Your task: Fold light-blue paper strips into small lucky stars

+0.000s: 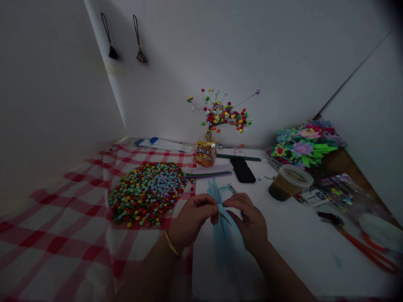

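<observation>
Head view: we see the left hand (192, 220) and right hand (252, 222), each grip pinched closed on light-blue strips (227, 247), over the table (285, 239) toward its near edge. Left of them we mark a star pile (147, 193) on checked cloth (75, 247); labelled bottle (206, 153) with stems by the back edge, black phone (242, 170) just right, brown-filled tub (286, 184) toward the right edge.

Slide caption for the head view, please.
Left hand and right hand pinch light-blue strips near a heap of small colourful pieces.
</observation>
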`<action>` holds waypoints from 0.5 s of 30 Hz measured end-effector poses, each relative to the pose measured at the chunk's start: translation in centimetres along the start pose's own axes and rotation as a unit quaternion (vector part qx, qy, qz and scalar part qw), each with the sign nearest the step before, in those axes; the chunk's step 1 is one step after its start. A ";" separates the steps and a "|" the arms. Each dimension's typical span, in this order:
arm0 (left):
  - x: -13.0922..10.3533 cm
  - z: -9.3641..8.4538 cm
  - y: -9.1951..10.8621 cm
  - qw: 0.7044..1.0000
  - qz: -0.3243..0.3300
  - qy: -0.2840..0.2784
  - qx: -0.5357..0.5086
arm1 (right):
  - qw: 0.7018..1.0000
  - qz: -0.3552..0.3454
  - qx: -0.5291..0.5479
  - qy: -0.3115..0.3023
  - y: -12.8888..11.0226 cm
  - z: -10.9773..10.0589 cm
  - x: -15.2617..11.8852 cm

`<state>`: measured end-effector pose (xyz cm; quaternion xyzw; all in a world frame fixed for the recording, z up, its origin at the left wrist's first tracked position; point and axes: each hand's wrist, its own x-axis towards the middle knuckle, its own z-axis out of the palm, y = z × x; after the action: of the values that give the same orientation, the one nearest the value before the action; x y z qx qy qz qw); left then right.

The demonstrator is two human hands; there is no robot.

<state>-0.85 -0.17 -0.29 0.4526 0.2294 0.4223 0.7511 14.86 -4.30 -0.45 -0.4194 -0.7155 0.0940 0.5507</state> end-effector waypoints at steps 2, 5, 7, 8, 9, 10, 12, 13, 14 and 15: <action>0.0 -0.1 0.0 1.000 0.023 0.009 0.009 | 0.996 0.077 0.046 0.004 0.0 0.1 -0.1; 0.1 -0.1 -0.1 0.998 0.041 0.023 0.033 | 0.985 0.142 0.102 -0.006 0.1 0.2 -0.2; 0.1 0.0 0.0 0.998 0.043 0.025 0.045 | 0.978 0.163 0.129 -0.007 0.3 0.2 -0.2; 0.0 0.0 0.0 0.997 0.044 0.024 0.051 | 0.976 0.169 0.139 -0.009 0.3 0.2 -0.2; 0.0 0.1 0.1 0.997 0.044 0.024 0.057 | 0.974 0.174 0.146 -0.012 0.3 0.2 -0.2; 0.0 0.2 0.2 0.997 0.045 0.025 0.062 | 0.972 0.178 0.151 -0.015 0.2 0.1 -0.1; -0.1 0.5 0.5 0.996 0.042 0.032 0.075 | 0.969 0.191 0.157 -0.017 0.0 0.1 -0.1; -0.1 0.6 0.6 0.995 0.040 0.037 0.081 | 0.967 0.201 0.157 -0.019 -0.1 0.1 -0.1; -0.1 0.7 0.7 0.995 0.038 0.040 0.086 | 0.964 0.214 0.157 -0.018 -0.3 0.1 -0.1; -0.2 0.8 0.8 0.994 0.036 0.041 0.090 | 0.961 0.227 0.158 -0.017 -0.4 0.1 -0.1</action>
<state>-0.66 -0.55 0.78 0.5086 0.2807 0.4451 0.6815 14.54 -4.55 -0.33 -0.4766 -0.5867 0.3358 0.5620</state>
